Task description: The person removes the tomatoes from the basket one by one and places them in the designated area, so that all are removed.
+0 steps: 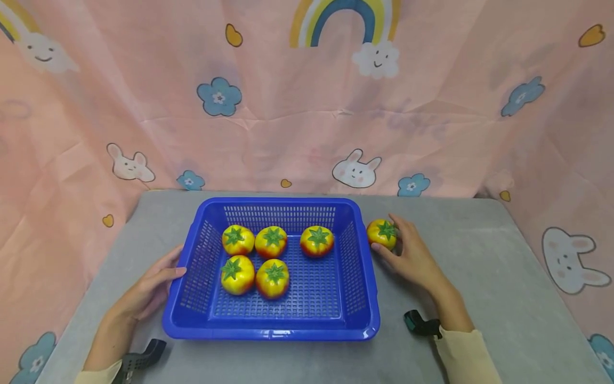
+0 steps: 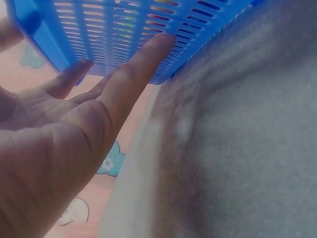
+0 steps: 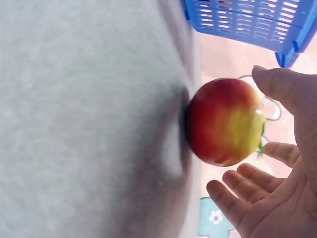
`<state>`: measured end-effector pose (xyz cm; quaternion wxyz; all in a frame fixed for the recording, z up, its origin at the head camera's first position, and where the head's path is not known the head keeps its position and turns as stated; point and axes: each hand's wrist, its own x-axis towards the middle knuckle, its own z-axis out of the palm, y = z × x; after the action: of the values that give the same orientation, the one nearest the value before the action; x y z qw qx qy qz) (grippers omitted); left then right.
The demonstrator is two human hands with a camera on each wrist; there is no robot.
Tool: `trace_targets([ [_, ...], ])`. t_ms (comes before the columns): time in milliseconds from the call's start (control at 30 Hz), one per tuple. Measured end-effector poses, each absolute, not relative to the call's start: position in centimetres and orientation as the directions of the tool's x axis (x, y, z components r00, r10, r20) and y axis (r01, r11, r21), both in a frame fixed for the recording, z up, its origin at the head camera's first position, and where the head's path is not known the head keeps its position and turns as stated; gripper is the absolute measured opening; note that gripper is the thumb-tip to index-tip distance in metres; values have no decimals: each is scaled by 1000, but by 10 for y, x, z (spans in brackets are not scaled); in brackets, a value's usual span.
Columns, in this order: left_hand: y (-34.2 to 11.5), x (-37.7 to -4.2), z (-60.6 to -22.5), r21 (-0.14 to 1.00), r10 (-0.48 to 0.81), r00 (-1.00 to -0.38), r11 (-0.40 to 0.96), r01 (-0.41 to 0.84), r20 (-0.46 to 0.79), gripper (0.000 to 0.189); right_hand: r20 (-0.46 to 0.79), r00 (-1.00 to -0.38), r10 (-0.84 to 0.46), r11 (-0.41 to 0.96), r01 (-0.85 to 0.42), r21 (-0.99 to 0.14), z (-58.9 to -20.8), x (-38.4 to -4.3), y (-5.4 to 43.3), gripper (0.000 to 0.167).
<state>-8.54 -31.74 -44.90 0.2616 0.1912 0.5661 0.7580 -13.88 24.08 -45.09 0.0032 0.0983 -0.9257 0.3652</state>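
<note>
A blue plastic basket [image 1: 271,334] with slotted walls holds several yellow-and-red toy tomatoes [image 1: 273,279] with green leafy tops. They sit mostly in its left half, and one lies toward the right at the back. On the left side, my left hand [image 1: 148,288] rests against the basket, thumb at the rim; straight fingers [image 2: 148,54] touch the outer wall in the left wrist view. Another toy tomato [image 3: 225,121] rests on the table just right of the basket. Around it, my right hand [image 1: 412,256] is spread, with thumb and fingers apart from the fruit in the right wrist view.
The grey table [image 1: 479,256] extends on both sides of the basket. A pink cloth [image 1: 288,133] printed with rabbits, flowers and rainbows hangs behind and at both sides. Dark wrist-worn devices [image 1: 422,323] sit by both cuffs.
</note>
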Motion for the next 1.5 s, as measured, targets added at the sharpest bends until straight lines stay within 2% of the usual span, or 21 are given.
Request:
trace_targets([
  [867, -312, -86, -451, 961, 602, -798, -239, -139, 35, 64, 159, -969, -191, 744, -248, -620, -411, -128, 231, 78],
  [1167, -318, -85, -451, 968, 599, -800, -215, -132, 24, 61, 228, -953, -200, 716, -301, -629, -402, -123, 216, 72],
  [1500, -318, -85, -450, 971, 588, -809, -191, -142, -3, 65, 252, -941, -225, 719, -335, -609, -388, -117, 205, 72],
])
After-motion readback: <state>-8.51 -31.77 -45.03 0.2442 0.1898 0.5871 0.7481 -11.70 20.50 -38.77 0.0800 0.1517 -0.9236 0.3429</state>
